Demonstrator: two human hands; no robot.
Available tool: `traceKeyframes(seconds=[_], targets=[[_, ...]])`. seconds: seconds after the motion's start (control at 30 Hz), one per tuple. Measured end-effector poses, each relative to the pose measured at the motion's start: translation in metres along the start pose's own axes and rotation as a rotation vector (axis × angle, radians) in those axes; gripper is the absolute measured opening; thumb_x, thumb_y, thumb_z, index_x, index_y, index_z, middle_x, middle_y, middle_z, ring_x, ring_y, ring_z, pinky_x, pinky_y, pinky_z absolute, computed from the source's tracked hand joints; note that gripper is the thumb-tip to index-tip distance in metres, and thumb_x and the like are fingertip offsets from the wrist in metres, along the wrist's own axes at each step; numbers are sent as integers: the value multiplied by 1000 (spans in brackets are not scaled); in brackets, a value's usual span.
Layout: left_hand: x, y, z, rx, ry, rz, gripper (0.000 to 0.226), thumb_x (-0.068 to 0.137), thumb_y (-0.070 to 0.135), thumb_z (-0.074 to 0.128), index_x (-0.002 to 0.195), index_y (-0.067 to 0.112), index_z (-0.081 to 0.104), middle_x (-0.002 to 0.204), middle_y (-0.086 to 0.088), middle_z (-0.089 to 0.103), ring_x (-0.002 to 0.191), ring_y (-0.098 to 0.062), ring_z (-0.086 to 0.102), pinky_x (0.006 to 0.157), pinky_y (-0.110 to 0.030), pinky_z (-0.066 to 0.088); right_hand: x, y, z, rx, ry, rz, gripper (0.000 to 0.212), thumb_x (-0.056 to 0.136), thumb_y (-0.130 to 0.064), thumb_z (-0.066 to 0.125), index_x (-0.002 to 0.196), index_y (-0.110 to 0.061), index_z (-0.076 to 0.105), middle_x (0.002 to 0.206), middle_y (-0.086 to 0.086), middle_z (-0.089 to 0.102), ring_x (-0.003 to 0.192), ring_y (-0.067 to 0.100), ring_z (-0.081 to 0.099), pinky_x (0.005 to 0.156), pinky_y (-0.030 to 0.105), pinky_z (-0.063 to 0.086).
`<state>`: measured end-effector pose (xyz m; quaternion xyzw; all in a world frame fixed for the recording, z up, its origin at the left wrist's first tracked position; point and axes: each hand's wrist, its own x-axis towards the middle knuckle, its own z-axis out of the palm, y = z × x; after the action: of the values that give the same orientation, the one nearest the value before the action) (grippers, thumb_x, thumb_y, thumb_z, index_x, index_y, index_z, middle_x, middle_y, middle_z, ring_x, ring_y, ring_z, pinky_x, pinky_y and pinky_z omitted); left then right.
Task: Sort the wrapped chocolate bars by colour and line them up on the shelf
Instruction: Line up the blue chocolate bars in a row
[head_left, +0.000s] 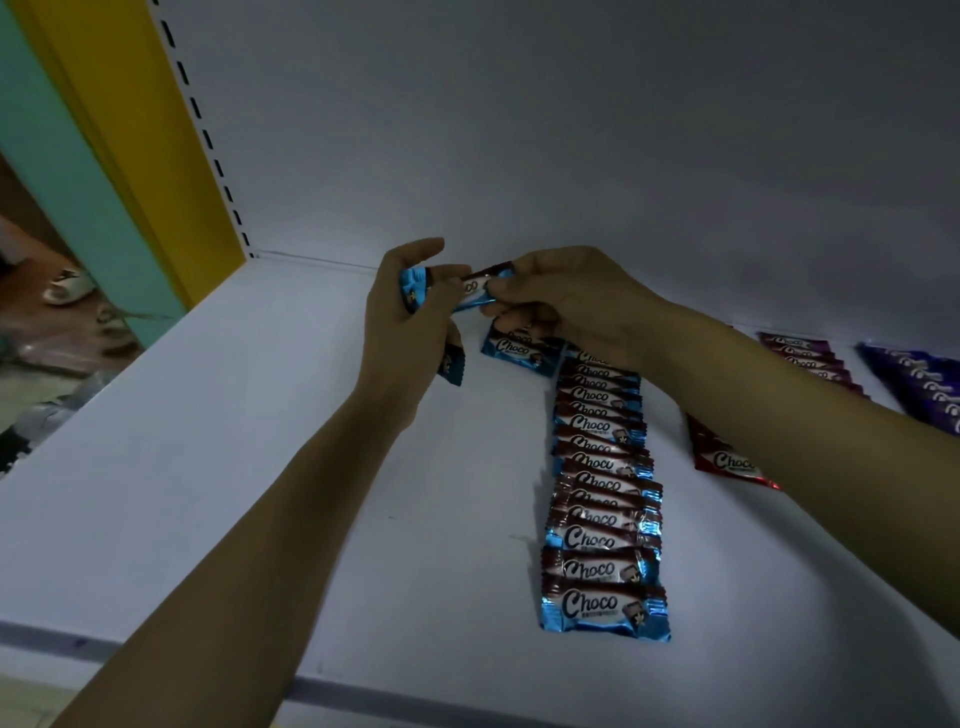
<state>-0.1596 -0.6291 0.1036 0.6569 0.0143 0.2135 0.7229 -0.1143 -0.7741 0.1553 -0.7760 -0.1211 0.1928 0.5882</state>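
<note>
Fingers of the left hand curl round a few blue bars; the right hand pinches one bar above the shelf, near the blue row

White shelf. Blue row: blue-and-brown "Choco" bars, flat and overlapping, in a column from near the front edge toward the back. Loose blue bar lies skewed at the row's far end. Blue bunch gripped in left hand above the shelf. Single blue bar pinched by right hand. Red bar flat, right of the row. Magenta row and purple row farther right.
</note>
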Motion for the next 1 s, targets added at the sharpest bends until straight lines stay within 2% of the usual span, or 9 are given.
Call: traceKeyframes(seconds=[0.07, 0.23, 0.37, 0.53, 0.6, 0.67, 0.77, 0.87, 1.0], targets=[[2, -1, -1, 1, 35, -38, 13, 96, 7, 52, 100, 18, 58, 86, -2, 65, 44, -6, 47, 44, -17, 41, -1, 0, -5, 44, 12, 11, 9, 87, -12, 64, 96, -9, 65, 84, 4, 74, 65, 8, 67, 59, 18, 48], [1, -3, 0, 93, -3, -1, 16, 92, 6, 59, 82, 19, 60, 72, -4, 59, 45, -4, 46, 44, -15, 40, -5, 5, -10, -65, 22, -27, 8, 85, -12, 67, 93, -15, 65, 83, 4, 73, 67, 8, 67, 63, 17, 55], [2, -4, -1, 124, -32, 40, 18, 90, 5, 62, 80, 20, 60, 69, 0, 58, 48, -3, 47, 45, -15, 41, -6, 4, -13, -303, 54, -103, 3, 84, -23, 69, 82, -25, 69, 78, -8, 68, 59, -7, 59, 57, 5, 45], [2, -8, 1, 165, -28, 55, 9, 91, 15, 63, 95, 22, 60, 85, 0, 65, 62, 1, 60, 55, -11, 45, -6, -1, -18, -425, 0, -115, 9, 83, -16, 70, 89, -22, 69, 88, -3, 70, 70, 1, 62, 65, 8, 48], [4, -9, -1, 57, 35, -94, 2, 93, 20, 61, 93, 19, 59, 86, -2, 67, 65, -1, 62, 57, -14, 48, -4, -4, -20, -451, 20, -71, 9, 83, -15, 69, 87, -22, 66, 86, -4, 69, 66, 2, 62, 59, 9, 49], [8, -5, -7, -224, 112, -349, 12, 95, 25, 58, 89, 15, 58, 84, -4, 64, 64, -8, 59, 55, -19, 50, -4, -4, -22, -448, 23, -20, 8, 85, -14, 67, 86, -22, 63, 86, -3, 69, 65, 5, 63, 58, 13, 50], [14, 3, -17, -735, 223, -636, 30, 92, 26, 62, 114, 6, 57, 103, -13, 62, 89, -18, 63, 67, -27, 59, -5, -2, -23, -360, 2, 45, 6, 87, -11, 64, 90, -17, 63, 88, 4, 70, 64, 10, 67, 60, 21, 54], [13, 7, -17, -808, 231, -668, 36, 93, 9, 60, 128, 3, 51, 122, -19, 58, 100, -26, 61, 68, -37, 60, -3, 0, -24, -317, 31, 63, 12, 83, -11, 67, 95, -10, 68, 86, 7, 71, 70, 14, 64, 66, 24, 54], [10, 10, -16, -830, 194, -693, 47, 92, -13, 46, 137, 1, 45, 139, -26, 45, 113, -34, 59, 82, -37, 57, -1, -1, -20, -58, 19, 64, 5, 83, -5, 66, 82, -9, 63, 87, 10, 70, 80, 19, 67, 81, 29, 54]])
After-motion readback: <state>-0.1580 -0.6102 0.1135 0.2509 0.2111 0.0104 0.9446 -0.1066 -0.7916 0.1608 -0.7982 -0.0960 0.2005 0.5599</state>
